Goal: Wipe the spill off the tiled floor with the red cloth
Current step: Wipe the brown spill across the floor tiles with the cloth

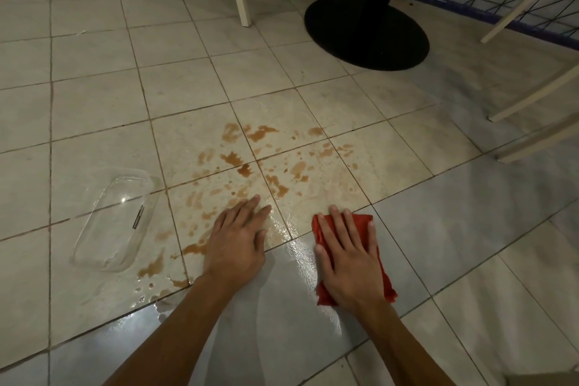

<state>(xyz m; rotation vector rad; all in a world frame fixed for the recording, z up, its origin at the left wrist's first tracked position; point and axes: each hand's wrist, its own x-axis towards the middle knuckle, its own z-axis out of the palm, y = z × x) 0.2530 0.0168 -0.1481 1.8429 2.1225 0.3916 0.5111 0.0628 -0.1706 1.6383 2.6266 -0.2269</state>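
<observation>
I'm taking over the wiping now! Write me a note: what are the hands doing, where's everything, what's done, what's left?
Left hand: flat on the wet tiled floor, holding nothing.
Right hand: flat, pressing the red cloth down.
Spill: brown patches ahead of both hands and beside the clear container on the left.
Done: only a glossy streak by the cloth looks wiped.
Left: nearly all the brown.

Glossy wet floor tiles, soft red cloth, clear plastic container.

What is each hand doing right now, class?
Left hand: open, flat on the wet tiled floor, holding nothing.
Right hand: open, pressing flat on the red cloth.
</observation>
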